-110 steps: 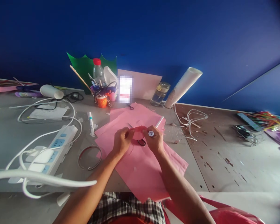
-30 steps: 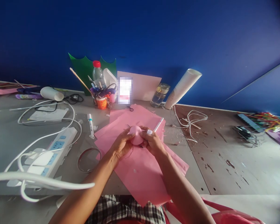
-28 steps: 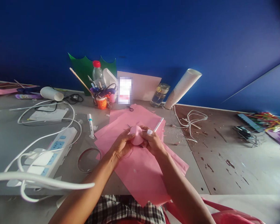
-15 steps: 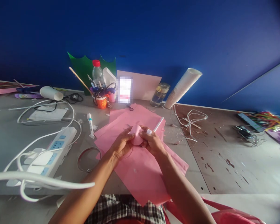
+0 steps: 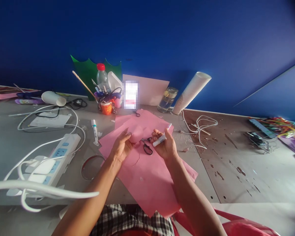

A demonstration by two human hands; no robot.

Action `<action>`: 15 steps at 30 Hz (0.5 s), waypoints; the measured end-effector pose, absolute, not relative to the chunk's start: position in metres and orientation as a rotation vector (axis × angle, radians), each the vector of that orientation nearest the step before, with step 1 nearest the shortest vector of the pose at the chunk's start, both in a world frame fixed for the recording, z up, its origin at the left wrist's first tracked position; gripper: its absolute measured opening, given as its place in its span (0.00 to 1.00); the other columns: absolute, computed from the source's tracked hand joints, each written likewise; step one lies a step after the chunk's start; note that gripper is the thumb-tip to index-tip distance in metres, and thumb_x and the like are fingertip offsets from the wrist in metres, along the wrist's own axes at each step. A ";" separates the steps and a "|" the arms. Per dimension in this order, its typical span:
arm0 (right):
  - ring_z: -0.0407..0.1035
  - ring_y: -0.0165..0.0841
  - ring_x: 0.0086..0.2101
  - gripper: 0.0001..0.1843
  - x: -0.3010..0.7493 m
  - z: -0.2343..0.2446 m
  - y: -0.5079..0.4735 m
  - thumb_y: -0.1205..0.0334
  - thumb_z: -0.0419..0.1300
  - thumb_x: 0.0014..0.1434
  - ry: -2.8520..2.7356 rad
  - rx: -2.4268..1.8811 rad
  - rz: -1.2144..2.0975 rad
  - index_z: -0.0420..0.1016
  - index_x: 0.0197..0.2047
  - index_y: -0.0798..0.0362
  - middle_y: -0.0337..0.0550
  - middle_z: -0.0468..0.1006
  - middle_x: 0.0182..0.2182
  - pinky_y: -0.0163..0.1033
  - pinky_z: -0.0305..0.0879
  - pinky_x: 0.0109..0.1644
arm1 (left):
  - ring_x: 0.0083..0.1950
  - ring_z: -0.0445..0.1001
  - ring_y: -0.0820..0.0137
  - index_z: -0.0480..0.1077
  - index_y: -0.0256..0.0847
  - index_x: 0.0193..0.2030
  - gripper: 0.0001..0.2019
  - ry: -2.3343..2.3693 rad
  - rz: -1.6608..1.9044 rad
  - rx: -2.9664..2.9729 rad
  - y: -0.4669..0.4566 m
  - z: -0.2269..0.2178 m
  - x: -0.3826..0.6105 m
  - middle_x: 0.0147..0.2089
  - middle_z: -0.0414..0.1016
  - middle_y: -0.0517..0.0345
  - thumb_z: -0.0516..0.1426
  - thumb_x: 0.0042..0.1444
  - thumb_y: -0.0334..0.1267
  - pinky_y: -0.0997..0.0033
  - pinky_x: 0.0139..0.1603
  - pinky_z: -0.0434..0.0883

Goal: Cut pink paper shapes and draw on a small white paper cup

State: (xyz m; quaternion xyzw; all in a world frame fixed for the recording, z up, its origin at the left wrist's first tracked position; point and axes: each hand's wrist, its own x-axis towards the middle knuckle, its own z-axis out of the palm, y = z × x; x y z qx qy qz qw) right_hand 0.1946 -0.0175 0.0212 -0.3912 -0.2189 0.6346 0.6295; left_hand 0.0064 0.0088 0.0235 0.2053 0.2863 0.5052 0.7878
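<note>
My left hand [image 5: 123, 146] pinches a small curved piece of pink paper [image 5: 137, 132] between thumb and fingers, just above the pink sheets. In my right hand [image 5: 166, 144] lies a slim white marker [image 5: 159, 140], its middle partly covered by the thumb and its far end slanting up to the right. Dark-handled scissors [image 5: 147, 149] rest between the two hands on the layered pink paper [image 5: 147, 177]. Part of the scissors is hidden close to the right fingers.
Left of the paper are another marker [image 5: 94, 131], a roll of tape [image 5: 83, 168] and a power strip [image 5: 64, 146] with white cables. Behind stand an orange cup of tools [image 5: 106, 108], a lit phone [image 5: 131, 95], a glass bottle [image 5: 166, 101] and stacked paper cups [image 5: 193, 91].
My hands have moved apart. The right hand has let go of the pink piece, which stays in the left, and the white marker now shows across its palm. The scissors have come into view.
</note>
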 end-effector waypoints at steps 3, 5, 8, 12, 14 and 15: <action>0.64 0.34 0.25 0.31 0.196 0.023 -0.020 0.28 0.60 0.52 -0.479 -0.891 1.476 0.75 0.33 0.51 0.39 0.69 0.23 0.42 0.66 0.32 | 0.38 0.79 0.67 0.72 0.41 0.44 0.20 0.664 1.120 0.420 0.008 0.024 0.007 0.36 0.79 0.57 0.69 0.43 0.32 0.72 0.33 0.74; 0.58 0.32 0.20 0.34 0.198 0.022 -0.022 0.24 0.56 0.52 -0.491 -0.911 1.469 0.75 0.31 0.50 0.34 0.62 0.17 0.41 0.63 0.29 | 0.35 0.78 0.70 0.72 0.40 0.44 0.21 0.726 1.160 0.406 0.007 0.024 0.007 0.33 0.78 0.61 0.69 0.41 0.31 0.73 0.35 0.74; 0.43 0.28 0.15 0.35 0.203 0.020 -0.022 0.24 0.54 0.54 -0.503 -0.934 1.448 0.75 0.30 0.51 0.26 0.47 0.10 0.38 0.56 0.25 | 0.35 0.77 0.72 0.72 0.41 0.48 0.25 0.834 1.223 0.454 0.008 0.023 0.008 0.33 0.77 0.63 0.70 0.40 0.32 0.73 0.38 0.73; 0.51 0.27 0.16 0.25 0.206 0.021 -0.019 0.34 0.63 0.53 -0.459 -0.887 1.383 0.75 0.35 0.49 0.27 0.58 0.13 0.39 0.62 0.29 | 0.38 0.77 0.70 0.72 0.44 0.53 0.29 0.917 1.315 0.524 0.010 0.022 0.006 0.34 0.77 0.62 0.70 0.40 0.34 0.72 0.40 0.71; 0.59 0.28 0.19 0.22 0.205 0.023 -0.019 0.40 0.67 0.51 -0.460 -0.870 1.322 0.74 0.41 0.46 0.31 0.70 0.20 0.39 0.66 0.32 | 0.38 0.77 0.69 0.72 0.46 0.55 0.31 0.914 1.350 0.536 0.011 0.024 0.004 0.34 0.78 0.62 0.70 0.40 0.35 0.73 0.39 0.71; 0.60 0.28 0.20 0.23 0.204 0.024 -0.020 0.43 0.68 0.50 -0.479 -0.878 1.288 0.73 0.45 0.45 0.32 0.73 0.23 0.39 0.66 0.32 | 0.38 0.77 0.69 0.72 0.47 0.55 0.31 0.906 1.363 0.540 0.011 0.025 0.003 0.34 0.78 0.62 0.70 0.40 0.35 0.73 0.38 0.70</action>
